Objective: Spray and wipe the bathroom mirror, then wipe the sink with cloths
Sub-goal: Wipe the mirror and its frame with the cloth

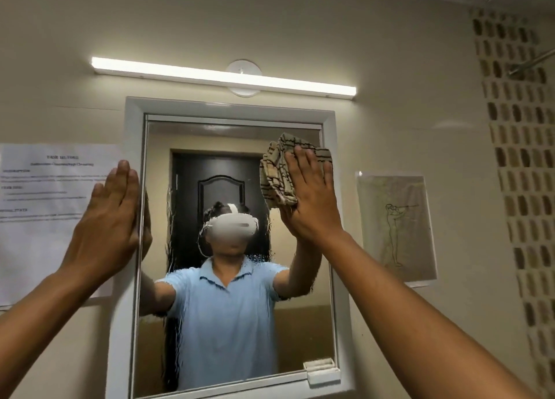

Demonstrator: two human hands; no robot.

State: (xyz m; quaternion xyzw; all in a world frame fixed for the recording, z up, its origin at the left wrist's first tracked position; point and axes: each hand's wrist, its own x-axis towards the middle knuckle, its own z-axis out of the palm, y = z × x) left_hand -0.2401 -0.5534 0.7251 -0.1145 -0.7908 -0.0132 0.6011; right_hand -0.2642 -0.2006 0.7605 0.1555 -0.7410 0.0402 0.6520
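A white-framed mirror [234, 323] hangs on the beige wall, its glass wet with streaks and drips across the middle. My right hand [312, 200] presses a beige checked cloth [279, 173] flat against the upper right of the glass, fingers straight. My left hand [111, 218] lies flat with straight fingers against the left edge of the mirror frame. The mirror reflects a person in a light blue shirt and a dark door behind. The sink is out of view.
A lit tube lamp [222, 75] runs above the mirror. A printed sheet [45, 206] is taped to the wall on the left, a drawing [396, 227] on the right. A mosaic tile strip [522, 146] runs down the far right. A small white tray [321, 370] sits at the mirror's lower right corner.
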